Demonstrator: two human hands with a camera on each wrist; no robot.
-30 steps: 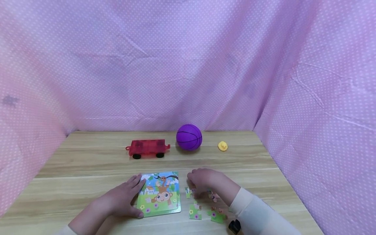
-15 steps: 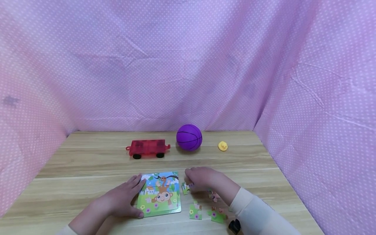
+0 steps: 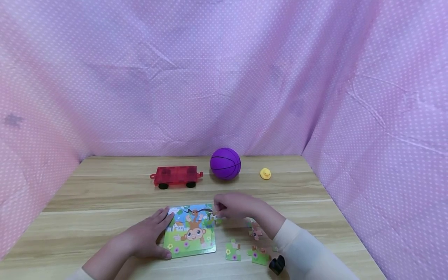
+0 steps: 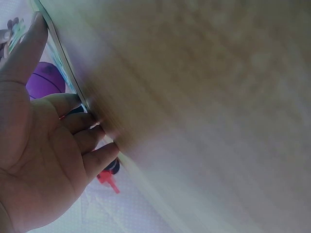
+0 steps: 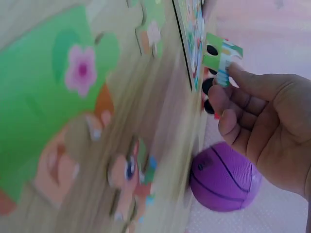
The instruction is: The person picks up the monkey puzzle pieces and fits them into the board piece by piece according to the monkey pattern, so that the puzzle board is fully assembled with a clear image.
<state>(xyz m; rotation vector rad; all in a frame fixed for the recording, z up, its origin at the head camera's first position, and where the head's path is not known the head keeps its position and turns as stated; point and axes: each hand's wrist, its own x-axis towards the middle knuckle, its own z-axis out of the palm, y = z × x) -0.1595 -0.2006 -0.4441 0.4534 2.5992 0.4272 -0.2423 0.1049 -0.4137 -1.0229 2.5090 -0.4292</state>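
Right hand (image 3: 233, 206) pinches a puzzle piece (image 5: 224, 58) just by the monkey board (image 3: 190, 233), far-right side; left hand (image 3: 148, 235) sits spread along its left edge.

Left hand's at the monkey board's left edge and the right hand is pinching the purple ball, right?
No: the right wrist view shows the right hand pinching a puzzle piece, not the purple ball. The left hand is indeed at the monkey board.
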